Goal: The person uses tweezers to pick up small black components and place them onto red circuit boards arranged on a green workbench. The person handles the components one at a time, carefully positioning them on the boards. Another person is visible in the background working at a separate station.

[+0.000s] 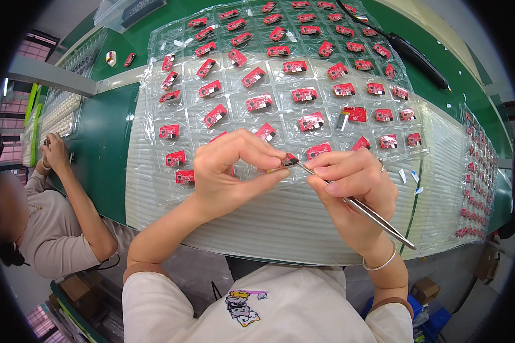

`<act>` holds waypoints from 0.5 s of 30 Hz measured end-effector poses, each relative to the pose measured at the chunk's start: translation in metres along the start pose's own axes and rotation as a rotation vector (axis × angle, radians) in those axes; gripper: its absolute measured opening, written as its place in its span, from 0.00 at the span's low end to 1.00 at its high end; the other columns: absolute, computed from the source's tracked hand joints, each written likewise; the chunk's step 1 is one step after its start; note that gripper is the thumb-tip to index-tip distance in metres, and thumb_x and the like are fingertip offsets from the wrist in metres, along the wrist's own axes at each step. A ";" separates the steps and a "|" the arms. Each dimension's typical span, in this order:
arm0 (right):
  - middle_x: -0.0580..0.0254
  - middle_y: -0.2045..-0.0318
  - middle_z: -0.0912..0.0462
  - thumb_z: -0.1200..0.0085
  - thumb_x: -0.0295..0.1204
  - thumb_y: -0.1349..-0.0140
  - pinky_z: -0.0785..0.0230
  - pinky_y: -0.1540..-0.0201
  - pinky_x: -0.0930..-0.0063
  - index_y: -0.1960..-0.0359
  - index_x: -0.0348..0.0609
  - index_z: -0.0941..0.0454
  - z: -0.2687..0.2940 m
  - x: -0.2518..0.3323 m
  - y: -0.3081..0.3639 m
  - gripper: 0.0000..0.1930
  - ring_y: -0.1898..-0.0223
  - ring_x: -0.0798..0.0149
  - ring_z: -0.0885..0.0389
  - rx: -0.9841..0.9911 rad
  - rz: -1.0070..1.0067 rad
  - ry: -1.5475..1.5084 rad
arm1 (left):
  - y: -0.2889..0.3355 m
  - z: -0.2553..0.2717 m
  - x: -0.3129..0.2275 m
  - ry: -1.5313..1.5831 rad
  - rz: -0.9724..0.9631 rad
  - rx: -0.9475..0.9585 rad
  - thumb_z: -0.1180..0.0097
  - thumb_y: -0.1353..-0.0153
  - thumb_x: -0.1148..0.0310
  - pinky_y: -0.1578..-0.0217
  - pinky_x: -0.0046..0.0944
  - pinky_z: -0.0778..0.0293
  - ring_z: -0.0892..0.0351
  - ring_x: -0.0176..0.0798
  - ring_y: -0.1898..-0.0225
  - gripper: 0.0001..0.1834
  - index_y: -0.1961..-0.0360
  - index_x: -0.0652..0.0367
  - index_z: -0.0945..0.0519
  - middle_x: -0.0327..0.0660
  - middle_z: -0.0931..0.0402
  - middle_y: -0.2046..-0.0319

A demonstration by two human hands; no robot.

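Between the thumb and forefinger of my left hand (pixel 234 171) is a small red circuit board (pixel 289 159) with a black part on it. My right hand (pixel 355 194) grips metal tweezers (pixel 377 218), whose tips meet the board's right end. Whether the tips pinch something there is too small to tell. Just beyond both hands lies a clear plastic tray (pixel 280 128) with many pockets, most holding a red circuit board like the one in my fingers. One board (pixel 356 114) in the tray has a silvery piece beside it.
A white ribbed foam sheet (pixel 171 220) covers the near bench. At the right stands another clear tray (pixel 478 177) of red boards. A black pen-shaped tool (pixel 419 62) with a cable lies at the far right. To the left, a co-worker's hand (pixel 55 151) works by a white-filled tray (pixel 66 111).
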State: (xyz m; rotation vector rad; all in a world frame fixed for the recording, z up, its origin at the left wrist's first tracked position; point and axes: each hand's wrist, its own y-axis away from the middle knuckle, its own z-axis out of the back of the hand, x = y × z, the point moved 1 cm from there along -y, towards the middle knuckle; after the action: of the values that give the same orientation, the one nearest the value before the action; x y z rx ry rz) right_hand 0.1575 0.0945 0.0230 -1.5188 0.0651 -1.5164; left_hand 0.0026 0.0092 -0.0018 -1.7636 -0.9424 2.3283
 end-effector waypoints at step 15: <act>0.60 0.75 0.24 0.38 0.14 0.61 0.26 0.72 0.74 0.77 0.42 0.32 0.000 0.001 0.003 0.14 0.70 0.59 0.20 -0.047 0.035 -0.111 | 0.001 0.001 -0.002 0.235 0.154 -0.006 0.37 0.62 0.85 0.67 0.31 0.27 0.22 0.37 0.67 0.10 0.79 0.63 0.25 0.44 0.24 0.74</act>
State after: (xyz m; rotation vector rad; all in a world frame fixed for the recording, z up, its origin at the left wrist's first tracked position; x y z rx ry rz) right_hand 0.1595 0.0923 0.0217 -1.6285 0.0629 -1.4100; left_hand 0.0027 0.0068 -0.0007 -2.1234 -0.8042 2.1371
